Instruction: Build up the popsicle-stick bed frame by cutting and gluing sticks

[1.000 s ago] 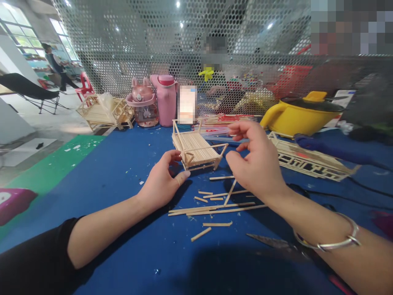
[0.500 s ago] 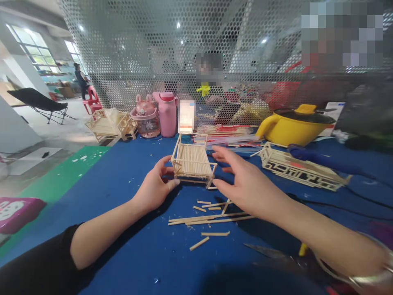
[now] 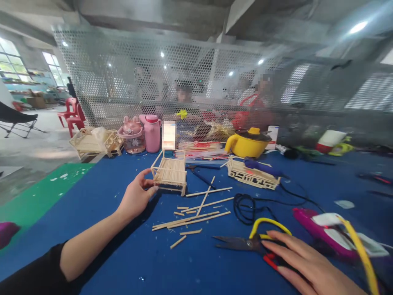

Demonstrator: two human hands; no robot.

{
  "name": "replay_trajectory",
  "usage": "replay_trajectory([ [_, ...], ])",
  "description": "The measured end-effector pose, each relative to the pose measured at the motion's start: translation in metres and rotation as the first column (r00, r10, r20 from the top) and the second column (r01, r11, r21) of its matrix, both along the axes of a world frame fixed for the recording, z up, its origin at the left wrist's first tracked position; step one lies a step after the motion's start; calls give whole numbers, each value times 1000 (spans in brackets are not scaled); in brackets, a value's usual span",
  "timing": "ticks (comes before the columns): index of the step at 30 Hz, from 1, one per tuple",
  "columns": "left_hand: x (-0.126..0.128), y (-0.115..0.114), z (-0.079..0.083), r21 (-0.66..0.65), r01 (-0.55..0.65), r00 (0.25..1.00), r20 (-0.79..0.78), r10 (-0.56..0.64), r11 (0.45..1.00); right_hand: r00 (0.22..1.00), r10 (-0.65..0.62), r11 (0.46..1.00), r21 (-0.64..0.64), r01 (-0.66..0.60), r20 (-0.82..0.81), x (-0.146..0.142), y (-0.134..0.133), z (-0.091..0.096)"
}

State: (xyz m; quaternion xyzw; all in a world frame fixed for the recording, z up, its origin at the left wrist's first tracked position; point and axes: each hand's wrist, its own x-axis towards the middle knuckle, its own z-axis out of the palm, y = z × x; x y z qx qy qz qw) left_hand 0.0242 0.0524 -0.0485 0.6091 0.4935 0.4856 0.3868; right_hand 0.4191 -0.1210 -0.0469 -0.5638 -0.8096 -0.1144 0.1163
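My left hand (image 3: 138, 197) has its thumb and fingers closed on the near left corner of a small bed-like frame (image 3: 169, 172) built from wooden sticks, with a slatted platform and raised end rails. Over at the right, my right hand (image 3: 302, 260) lies across the handles of a pair of scissors (image 3: 242, 243), fingers stretched out and slightly apart. One scissor loop is yellow, the other red and partly covered by the fingers. The dark blades point left. Between both hands lie several loose wooden sticks (image 3: 193, 220), long and short.
A second stick model (image 3: 253, 176) has a dark blue tool (image 3: 260, 165) resting on it. Black cord (image 3: 245, 209) coils nearby. Pliers (image 3: 201, 176) lie beside the frame. Behind are a yellow pot (image 3: 250, 143), pink flask (image 3: 152, 133) and another stick model (image 3: 92, 141). A magenta-and-white device (image 3: 331, 233) sits right.
My right hand has left the side of the stick frame and moved right and nearer, onto the scissors. My left hand stays at the frame. The view has turned to the right.
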Motion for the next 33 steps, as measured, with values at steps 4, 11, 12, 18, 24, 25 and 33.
replay_trajectory([
  [4, -4, -15, 10, 0, -16, 1000, 24, 16, 1000, 997, -27, 1000, 14, 26, 76, -22, 7, 22],
  [11, -2, -45, 19, -38, 34, 998, 61, -31, 999, 999, -53, 989, 136, 54, -13, -21, 42, 9],
  [12, 0, -48, 20, -38, 34, 998, 52, -32, 999, 997, -49, 985, 162, 57, -51, -29, 47, 16],
  [18, 5, -60, 24, -67, 49, 997, 69, -44, 997, 903, 207, 970, 201, -138, -378, -139, 86, 91],
  [24, 5, -64, 22, -93, 95, 992, 91, -87, 991, 787, 250, 926, -99, -364, -564, -202, 138, 120],
  [25, 5, -65, 22, -94, 99, 992, 87, -91, 991, 789, 239, 915, -141, -378, -565, -205, 141, 119],
  [33, 5, -66, 21, -54, 81, 997, -4, -82, 995, 808, 258, 931, -86, -354, -530, -223, 137, 117],
])
